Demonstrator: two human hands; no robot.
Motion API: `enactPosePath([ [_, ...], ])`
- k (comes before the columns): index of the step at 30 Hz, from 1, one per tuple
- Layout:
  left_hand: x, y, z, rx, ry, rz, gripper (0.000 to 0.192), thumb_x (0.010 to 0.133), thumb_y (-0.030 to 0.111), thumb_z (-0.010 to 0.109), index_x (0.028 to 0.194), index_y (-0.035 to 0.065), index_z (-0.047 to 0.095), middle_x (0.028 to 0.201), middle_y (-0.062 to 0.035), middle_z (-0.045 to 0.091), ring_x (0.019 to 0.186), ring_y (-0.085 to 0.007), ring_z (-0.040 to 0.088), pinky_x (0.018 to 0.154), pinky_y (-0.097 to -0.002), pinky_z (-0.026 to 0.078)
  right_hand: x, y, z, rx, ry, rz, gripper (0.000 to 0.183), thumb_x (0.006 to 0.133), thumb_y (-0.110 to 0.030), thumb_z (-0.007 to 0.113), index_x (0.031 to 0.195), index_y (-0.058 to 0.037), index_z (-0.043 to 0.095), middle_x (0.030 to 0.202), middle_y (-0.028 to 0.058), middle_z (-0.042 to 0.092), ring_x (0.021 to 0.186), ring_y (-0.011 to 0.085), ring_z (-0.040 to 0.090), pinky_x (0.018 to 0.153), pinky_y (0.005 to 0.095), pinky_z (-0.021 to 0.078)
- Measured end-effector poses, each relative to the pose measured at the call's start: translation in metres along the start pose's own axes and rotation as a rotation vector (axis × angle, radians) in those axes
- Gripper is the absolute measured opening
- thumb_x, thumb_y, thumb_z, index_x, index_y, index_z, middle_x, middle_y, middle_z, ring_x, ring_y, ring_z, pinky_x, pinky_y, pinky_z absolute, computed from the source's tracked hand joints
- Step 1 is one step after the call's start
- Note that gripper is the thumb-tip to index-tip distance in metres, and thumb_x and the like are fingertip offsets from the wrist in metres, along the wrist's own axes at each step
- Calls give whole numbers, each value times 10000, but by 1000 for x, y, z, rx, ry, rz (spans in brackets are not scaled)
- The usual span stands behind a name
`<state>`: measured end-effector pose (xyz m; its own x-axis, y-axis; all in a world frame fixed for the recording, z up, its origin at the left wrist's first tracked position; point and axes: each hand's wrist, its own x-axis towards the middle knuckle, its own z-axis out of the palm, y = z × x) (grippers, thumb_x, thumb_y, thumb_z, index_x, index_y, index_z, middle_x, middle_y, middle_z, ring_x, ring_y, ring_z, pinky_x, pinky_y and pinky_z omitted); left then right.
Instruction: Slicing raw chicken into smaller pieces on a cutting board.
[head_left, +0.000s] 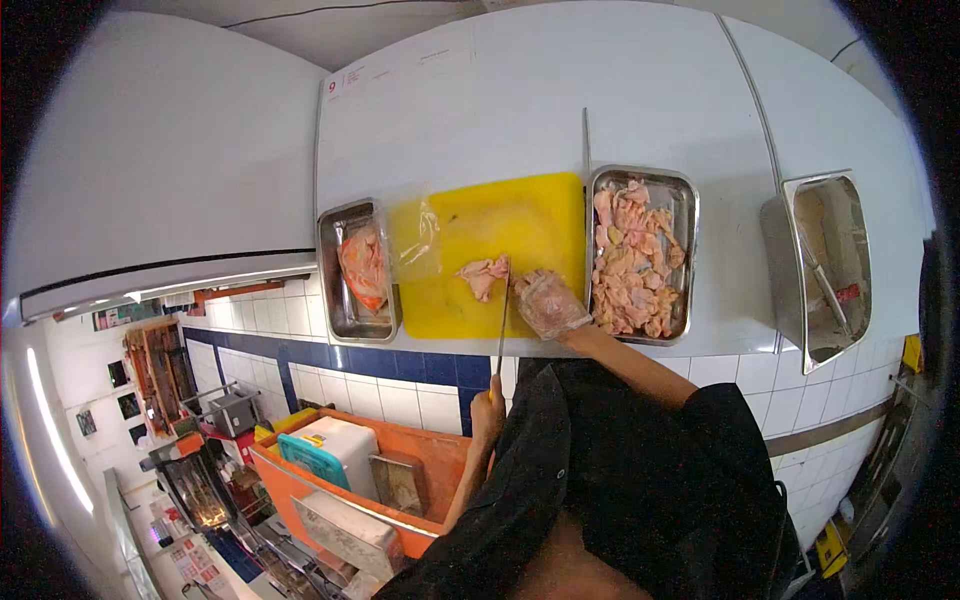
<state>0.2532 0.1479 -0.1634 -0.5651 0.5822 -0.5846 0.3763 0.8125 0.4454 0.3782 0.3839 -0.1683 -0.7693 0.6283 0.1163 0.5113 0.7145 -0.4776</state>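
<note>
My left hand (487, 415) is closed around the yellow handle of a long knife (502, 337). The blade runs up over a yellow cutting board (517, 206), its tip end against the right side of a piece of raw chicken (484, 277). Just right of the blade rests my right hand (551, 304) in a clear plastic glove, its fingers bent low over the board. Whether anything lies beneath them is hidden. Beyond that hand, a metal tray (692, 225) holds many pieces of raw chicken (637, 277).
Left of the board, a metal pan (330, 300) holds bagged raw meat (364, 266). A clear plastic bag (416, 236) overlaps the board's left side. Far right stands a metal container (784, 262) with a long-handled tool (825, 285). Lower left, an orange bin (435, 450) holds a white box (337, 442).
</note>
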Motion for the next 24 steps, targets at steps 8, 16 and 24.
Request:
enactPosePath([
  [8, 29, 34, -25, -11, -57, 17, 750, 964, 536, 396, 549, -83, 481, 494, -226, 459, 487, -291, 489, 515, -476, 358, 10, 5, -8, -51, 79, -55, 213, 803, -199, 552, 978, -80, 571, 1096, 96, 569, 1028, 276, 525, 939, 406, 388],
  [16, 42, 57, -51, -65, -161, -10, 748, 967, 557, 366, 521, -37, 459, 472, -111, 428, 460, -189, 401, 468, -403, 320, 2, 19, -29, 158, 162, 60, 281, 940, -264, 517, 833, -51, 666, 615, 130, 568, 629, 291, 571, 609, 400, 464],
  [24, 9, 53, -38, -370, -9, 129, 535, 945, 446, 491, 618, 24, 480, 519, -7, 405, 497, -104, 387, 459, -308, 298, 18, 4, -12, 897, 188, 684, 239, 909, -262, 598, 946, -30, 643, 787, 66, 626, 742, 192, 594, 741, 316, 485],
])
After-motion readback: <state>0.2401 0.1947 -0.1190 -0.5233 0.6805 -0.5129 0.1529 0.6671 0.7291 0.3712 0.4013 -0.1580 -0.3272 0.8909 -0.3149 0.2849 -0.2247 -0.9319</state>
